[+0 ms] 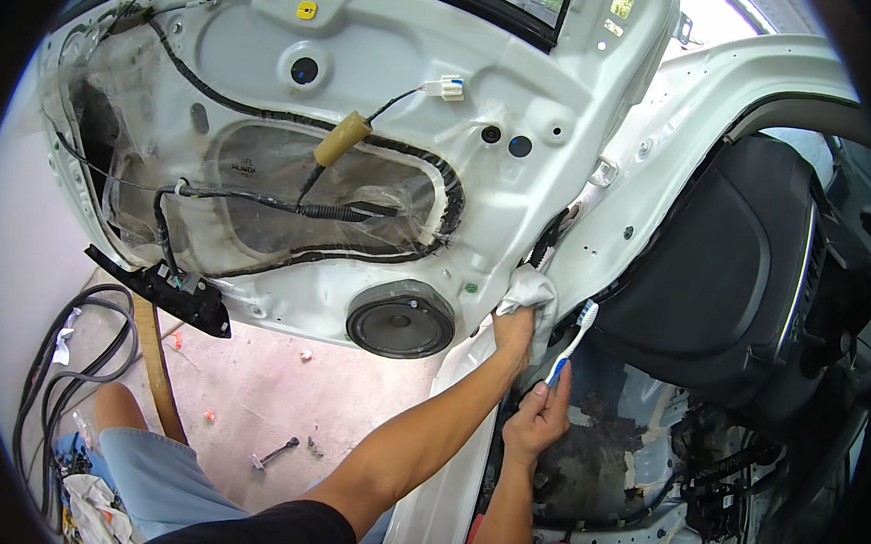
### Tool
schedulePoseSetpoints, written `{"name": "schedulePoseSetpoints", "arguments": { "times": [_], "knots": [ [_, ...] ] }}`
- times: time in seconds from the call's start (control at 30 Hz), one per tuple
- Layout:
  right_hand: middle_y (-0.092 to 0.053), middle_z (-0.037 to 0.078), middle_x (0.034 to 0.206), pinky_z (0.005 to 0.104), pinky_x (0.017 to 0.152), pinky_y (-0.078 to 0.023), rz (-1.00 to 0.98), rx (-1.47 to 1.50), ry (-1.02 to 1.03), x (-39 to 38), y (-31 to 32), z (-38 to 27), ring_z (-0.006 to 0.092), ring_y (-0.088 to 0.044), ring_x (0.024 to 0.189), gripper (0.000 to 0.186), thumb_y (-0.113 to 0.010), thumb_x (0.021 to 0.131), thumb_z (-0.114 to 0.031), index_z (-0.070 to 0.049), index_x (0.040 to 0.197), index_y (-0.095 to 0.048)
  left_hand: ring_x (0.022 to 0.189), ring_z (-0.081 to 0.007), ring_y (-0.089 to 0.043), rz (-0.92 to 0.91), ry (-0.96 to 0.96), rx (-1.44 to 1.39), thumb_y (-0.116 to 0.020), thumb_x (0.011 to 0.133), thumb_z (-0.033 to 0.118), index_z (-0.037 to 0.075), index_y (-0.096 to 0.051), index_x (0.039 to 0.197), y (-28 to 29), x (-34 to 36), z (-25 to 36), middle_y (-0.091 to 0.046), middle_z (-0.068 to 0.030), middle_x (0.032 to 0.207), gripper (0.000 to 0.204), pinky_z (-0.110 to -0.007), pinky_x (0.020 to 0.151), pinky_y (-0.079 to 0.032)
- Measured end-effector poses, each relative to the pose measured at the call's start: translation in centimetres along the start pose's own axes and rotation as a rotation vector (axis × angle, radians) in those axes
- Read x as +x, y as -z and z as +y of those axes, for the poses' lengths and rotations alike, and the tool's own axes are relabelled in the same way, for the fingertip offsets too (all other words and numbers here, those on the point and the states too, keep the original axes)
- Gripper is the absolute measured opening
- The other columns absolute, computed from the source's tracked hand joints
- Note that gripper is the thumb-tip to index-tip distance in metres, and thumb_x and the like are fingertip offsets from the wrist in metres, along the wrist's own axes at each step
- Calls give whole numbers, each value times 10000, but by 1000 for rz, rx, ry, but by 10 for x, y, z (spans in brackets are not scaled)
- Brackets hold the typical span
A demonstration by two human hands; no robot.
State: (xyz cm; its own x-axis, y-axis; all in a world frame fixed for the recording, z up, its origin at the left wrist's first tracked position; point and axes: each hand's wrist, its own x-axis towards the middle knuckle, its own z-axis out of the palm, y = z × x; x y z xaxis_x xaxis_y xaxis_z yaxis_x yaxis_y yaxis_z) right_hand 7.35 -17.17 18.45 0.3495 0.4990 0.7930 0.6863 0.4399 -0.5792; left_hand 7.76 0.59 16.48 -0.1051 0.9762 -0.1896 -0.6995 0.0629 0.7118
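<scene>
My left hand (pixel 514 327) was closed around a grey rag (pixel 533 289), pressing it against the white car door (pixel 387 63) edge near the hinge. My right hand (pixel 536 420) pinched a blue-and-white toothbrush (pixel 572 343) (bristles up) just beside the rag. The round speaker (pixel 400 319) sat low in the door, nearby.

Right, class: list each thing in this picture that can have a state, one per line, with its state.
Car door: open, inner trim off.
Speaker: mounted in the door.
White connector: unplugged, dangling.
Switch panel: hanging loose.
Left hand: pressing a grey rag at the hinge.
Right hand: gripping a toothbrush, bristles up.
</scene>
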Motion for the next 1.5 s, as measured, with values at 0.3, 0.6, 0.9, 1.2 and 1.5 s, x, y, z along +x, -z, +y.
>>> {"name": "schedulePoseSetpoints", "arguments": {
  "times": [0.3, 0.6, 0.9, 1.2, 1.5],
  "knots": [
    [-673, 138, 707, 368, 569, -494, -69, -118, 161, 40, 9, -11, 268, -647, 599, 382, -552, 961, -27, 18, 1336, -612, 1171, -415, -627, 268, 163, 313, -513, 887, 316, -144, -624, 1212, -24, 15, 17, -642, -299, 1279, 573, -410, 992, -481],
    [-698, 270, 892, 458, 717, -535, -282, -484, -6, 133, -31, -36, 427, -688, 792, 389, -554, 935, -137, -102, 1305, -671, 1074, -450, -664, -113, -360, 825, -678, 857, 432, 107, -429, 1506, 3, -56, 78, -685, -273, 1180, 768, -484, 901, -519],
    [-690, 254, 845, 363, 666, -500, -216, -285, 52, 136, 0, -44, 197, -567, 610, 362, -554, 953, -91, -39, 1293, -666, 1168, -455, -630, -272, -418, 1228, -751, 728, 267, -64, -107, 1550, -34, -33, 106, -345, -350, 1528, 1095, -478, 984, -526],
    [-704, 261, 891, 424, 703, -517, -367, -501, 99, 147, -14, -63, 324, -673, 674, 367, -547, 945, -135, -80, 1280, -686, 1228, -422, -609, -301, -180, 1262, -715, 812, 451, -5, -41, 1583, -44, -19, 102, -285, -300, 1594, 1120, -493, 1086, -437],
    [-720, 245, 935, 535, 814, -544, -548, -933, 117, 148, -47, -57, 457, -689, 870, 421, -529, 940, -233, -204, 1338, -662, 1274, -407, -578, -316, -390, 1159, -565, 918, 478, 70, -189, 1596, -22, -10, 67, -294, -196, 1629, 877, -506, 1131, -372]
  ]
}}
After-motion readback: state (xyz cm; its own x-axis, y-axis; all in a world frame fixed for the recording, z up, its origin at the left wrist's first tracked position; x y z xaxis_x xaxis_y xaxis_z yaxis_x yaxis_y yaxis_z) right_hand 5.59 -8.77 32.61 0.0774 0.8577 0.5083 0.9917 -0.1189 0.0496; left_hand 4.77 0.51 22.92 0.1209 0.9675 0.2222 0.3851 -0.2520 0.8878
